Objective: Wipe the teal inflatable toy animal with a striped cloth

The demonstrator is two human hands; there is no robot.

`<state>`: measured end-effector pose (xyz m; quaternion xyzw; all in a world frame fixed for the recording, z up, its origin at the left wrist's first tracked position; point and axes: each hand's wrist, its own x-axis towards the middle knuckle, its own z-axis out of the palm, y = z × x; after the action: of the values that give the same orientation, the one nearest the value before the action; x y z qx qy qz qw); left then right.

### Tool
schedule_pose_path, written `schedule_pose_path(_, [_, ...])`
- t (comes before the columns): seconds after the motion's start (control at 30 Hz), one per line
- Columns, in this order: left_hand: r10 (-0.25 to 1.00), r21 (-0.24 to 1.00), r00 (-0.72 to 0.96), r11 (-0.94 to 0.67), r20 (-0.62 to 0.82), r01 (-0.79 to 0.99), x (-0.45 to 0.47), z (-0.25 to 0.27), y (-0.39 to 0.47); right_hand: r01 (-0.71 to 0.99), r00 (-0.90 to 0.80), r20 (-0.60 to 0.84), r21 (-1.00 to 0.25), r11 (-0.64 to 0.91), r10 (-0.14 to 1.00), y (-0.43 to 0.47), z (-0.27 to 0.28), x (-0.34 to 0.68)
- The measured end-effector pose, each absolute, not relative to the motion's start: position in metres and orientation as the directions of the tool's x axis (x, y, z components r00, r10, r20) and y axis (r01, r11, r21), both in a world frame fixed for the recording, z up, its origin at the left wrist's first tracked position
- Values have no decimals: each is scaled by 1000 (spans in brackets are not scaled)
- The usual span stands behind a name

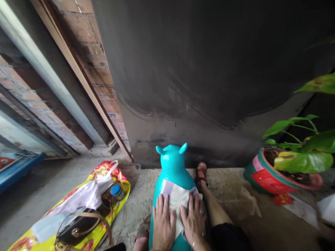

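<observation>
A turquoise inflatable animal [172,162] with two small ears stands between the wearer's legs, its head towards the dark wall. Across its back lies a white cloth [176,195] with pale purple patches. My left hand [164,219] rests flat on the cloth's left side, fingers stretched forward. On the right side my right hand [193,218] lies the same way, fingers slightly spread and pressing the fabric. The cloth's near edge is partly covered by both hands.
At left, a yellow and red plastic sheet or bag [123,198] bears a dark handbag [75,226], a blue-lidded jar [117,191] and white plastic bags [81,198]. A potted plant [272,181] stands at right. The dark wall [199,87] rises ahead; a sandalled foot [201,170] is beside the animal.
</observation>
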<state>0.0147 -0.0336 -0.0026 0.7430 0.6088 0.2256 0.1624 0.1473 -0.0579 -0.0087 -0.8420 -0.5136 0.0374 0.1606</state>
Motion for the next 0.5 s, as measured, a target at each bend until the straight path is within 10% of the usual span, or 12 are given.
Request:
schedule_pose_path(0.17, [998, 605, 38, -62, 53, 794, 21, -5, 7, 854, 426, -86, -292, -431, 901, 10, 35, 154])
schedule_pose_path(0.5, [998, 637, 62, -56, 13, 769, 8, -2, -4, 882, 386, 5, -297, -367, 923, -38, 27, 141])
